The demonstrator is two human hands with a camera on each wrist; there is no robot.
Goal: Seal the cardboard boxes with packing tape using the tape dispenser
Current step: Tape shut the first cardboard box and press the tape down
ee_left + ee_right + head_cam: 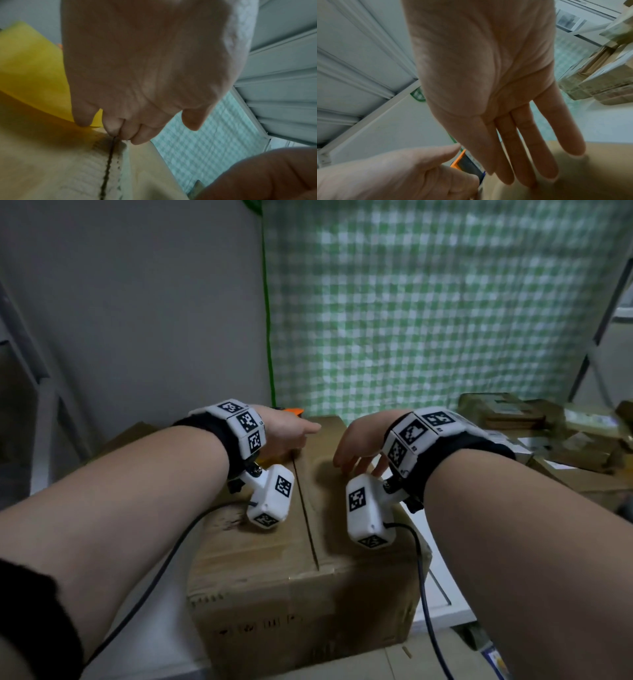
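Observation:
A brown cardboard box [257,549] stands in front of me, its top flaps closed along a centre seam [306,518]. My left hand [287,436] is at the far end of that seam [108,169]. In the left wrist view its fingers [120,125] are curled and their tips press on the box [51,162], holding nothing. My right hand [356,446] rests its straight fingers [513,142] on the right flap. An orange tape dispenser [293,411] sits just behind the left hand [393,175]. It shows orange and dark [467,163] in the right wrist view. I see no fresh tape over the seam.
A flat cardboard sheet [137,433] lies left of the box. Several taped parcels [548,433] are piled at the right. A green checked curtain [445,302] hangs behind, beside a grey wall. Black cables [423,577] run from the wrist cameras across the box.

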